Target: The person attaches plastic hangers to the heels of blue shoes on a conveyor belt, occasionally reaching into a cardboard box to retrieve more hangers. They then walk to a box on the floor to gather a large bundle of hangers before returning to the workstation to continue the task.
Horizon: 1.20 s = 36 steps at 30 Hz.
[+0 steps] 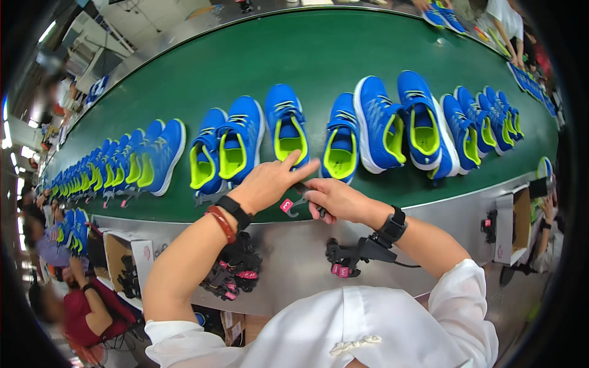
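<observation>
1. Lower left of the frame: an open cardboard box (140, 256) is sitting under the metal ledge (294, 245). A heap of black clips with pink tabs (236, 273) is lying just right of it; whether they are inside a container cannot be told.
2. Right edge: a second open carton (514, 221) is standing at the ledge, with dark pieces beside it; its contents cannot be made out.
3. Centre: the left hand (265, 183) is reaching forward, index finger stretched toward the shoes, the other fingers curling loosely; whether it is gripping anything cannot be told.
4. Centre, just right: the right hand (336, 199) is closing thumb and fingers on a small black clip with a pink tag (289, 206), which is hanging between the two hands at the near edge of the green belt (319, 55).
5. The tag is pink, small and squarish, attached to a dark metal hook.
6. Middle of the frame: blue shoes with lime-yellow linings (288, 132) are standing in a row across the belt, from left edge to right.
7. Upper right: another person's hands are handling blue shoes (443, 15).
</observation>
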Tool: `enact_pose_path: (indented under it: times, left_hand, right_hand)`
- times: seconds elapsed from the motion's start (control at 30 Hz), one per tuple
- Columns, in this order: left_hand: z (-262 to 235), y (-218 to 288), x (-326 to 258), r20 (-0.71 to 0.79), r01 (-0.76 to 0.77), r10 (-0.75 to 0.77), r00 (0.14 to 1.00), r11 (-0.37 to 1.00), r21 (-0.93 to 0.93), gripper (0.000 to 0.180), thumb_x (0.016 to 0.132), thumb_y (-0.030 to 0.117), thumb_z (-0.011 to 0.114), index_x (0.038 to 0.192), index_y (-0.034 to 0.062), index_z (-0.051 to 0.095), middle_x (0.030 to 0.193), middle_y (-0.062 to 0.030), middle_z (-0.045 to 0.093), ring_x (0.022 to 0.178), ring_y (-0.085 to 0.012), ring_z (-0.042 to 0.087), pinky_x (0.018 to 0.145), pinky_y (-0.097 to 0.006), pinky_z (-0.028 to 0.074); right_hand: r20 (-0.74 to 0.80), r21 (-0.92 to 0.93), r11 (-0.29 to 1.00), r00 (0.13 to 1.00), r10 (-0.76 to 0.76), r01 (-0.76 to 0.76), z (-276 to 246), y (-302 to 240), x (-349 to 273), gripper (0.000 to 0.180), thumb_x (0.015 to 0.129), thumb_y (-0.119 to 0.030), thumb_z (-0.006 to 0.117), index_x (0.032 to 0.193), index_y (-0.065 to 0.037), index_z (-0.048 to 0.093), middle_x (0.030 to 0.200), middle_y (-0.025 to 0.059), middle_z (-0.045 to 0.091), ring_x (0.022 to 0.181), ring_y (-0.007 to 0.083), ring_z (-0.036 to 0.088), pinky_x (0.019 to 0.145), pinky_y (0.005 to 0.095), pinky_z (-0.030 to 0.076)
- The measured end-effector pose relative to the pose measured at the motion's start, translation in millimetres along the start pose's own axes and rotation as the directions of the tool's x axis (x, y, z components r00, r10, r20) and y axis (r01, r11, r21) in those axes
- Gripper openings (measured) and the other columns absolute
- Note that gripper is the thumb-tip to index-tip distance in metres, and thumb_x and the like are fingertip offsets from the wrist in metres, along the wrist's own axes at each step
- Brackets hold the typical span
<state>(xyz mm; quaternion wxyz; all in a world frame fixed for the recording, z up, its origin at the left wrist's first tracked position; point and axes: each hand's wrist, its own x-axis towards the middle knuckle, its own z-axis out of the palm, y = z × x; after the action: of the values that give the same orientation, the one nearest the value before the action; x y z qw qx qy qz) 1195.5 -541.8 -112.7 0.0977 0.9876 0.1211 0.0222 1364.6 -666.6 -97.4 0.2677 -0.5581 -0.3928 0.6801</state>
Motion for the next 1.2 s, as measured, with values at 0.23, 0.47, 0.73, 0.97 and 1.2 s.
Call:
enact_pose_path:
  times: [0.23, 0.47, 0.73, 0.97, 1.2]
  left_hand:
    - [-2.3, -1.2, -12.1, 0.094, 0.019, -0.024, 0.995, 0.998, 0.053, 0.03, 0.082, 0.015, 0.061, 0.111, 0.0153, 0.055, 0.101, -0.0178, 0.055, 0.072, -0.0324, 0.065, 0.06, -0.042, 0.052]
    - [-27.5, 6.9, -22.8, 0.278, 0.311, -0.288, 0.916, 0.949, -0.043, 0.047, 0.076, 0.0, 0.053, 0.12, 0.0167, 0.06, 0.096, -0.0201, 0.062, 0.081, -0.0389, 0.063, 0.073, -0.048, 0.05]
    - [-27.4, 10.4, -23.0, 0.279, 0.422, -0.372, 0.885, 0.895, -0.144, 0.043, 0.074, 0.0, 0.049, 0.113, 0.0114, 0.065, 0.089, -0.0226, 0.064, 0.086, -0.0393, 0.061, 0.077, -0.048, 0.048]
    - [-22.7, 12.0, -24.6, 0.233, 0.426, -0.389, 0.891, 0.895, -0.131, 0.042, 0.073, 0.0, 0.05, 0.11, 0.0116, 0.066, 0.086, -0.0226, 0.064, 0.085, -0.0382, 0.062, 0.077, -0.048, 0.048]
    - [-29.0, 15.0, -32.9, 0.12, 0.394, -0.378, 0.918, 0.905, -0.162, 0.034, 0.075, -0.002, 0.051, 0.102, 0.0095, 0.068, 0.084, -0.0182, 0.061, 0.082, -0.0368, 0.06, 0.073, -0.045, 0.048]
  right_hand:
    - [-0.275, -0.759, 0.622, 0.772, -0.573, 0.191, -37.8, 2.4, -30.0, 0.028, 0.085, -0.018, 0.062, 0.11, -0.007, 0.058, 0.107, 0.0121, 0.062, 0.085, 0.0341, 0.063, 0.072, 0.0425, 0.051]
    - [-0.072, -0.952, 0.271, 0.757, -0.65, 0.142, -33.4, 21.7, -0.6, 0.034, 0.076, -0.032, 0.072, 0.093, -0.007, 0.056, 0.085, 0.0111, 0.057, 0.077, 0.031, 0.06, 0.065, 0.0419, 0.047]
    - [-0.039, -0.985, 0.144, 0.69, -0.722, 0.095, -21.5, 7.0, 16.0, 0.036, 0.075, -0.041, 0.071, 0.08, -0.008, 0.056, 0.073, 0.0106, 0.055, 0.069, 0.0289, 0.058, 0.059, 0.0407, 0.044]
    - [0.014, -0.993, 0.08, 0.741, -0.672, 0.091, -18.6, 2.1, 22.6, 0.031, 0.074, -0.037, 0.072, 0.085, -0.011, 0.061, 0.073, 0.0095, 0.058, 0.068, 0.0279, 0.06, 0.059, 0.0399, 0.046]
    - [-0.063, -0.994, 0.107, 0.772, -0.633, 0.006, -3.3, 0.6, 34.3, 0.029, 0.07, -0.035, 0.074, 0.082, -0.011, 0.063, 0.074, 0.0091, 0.059, 0.069, 0.0272, 0.062, 0.06, 0.0391, 0.048]
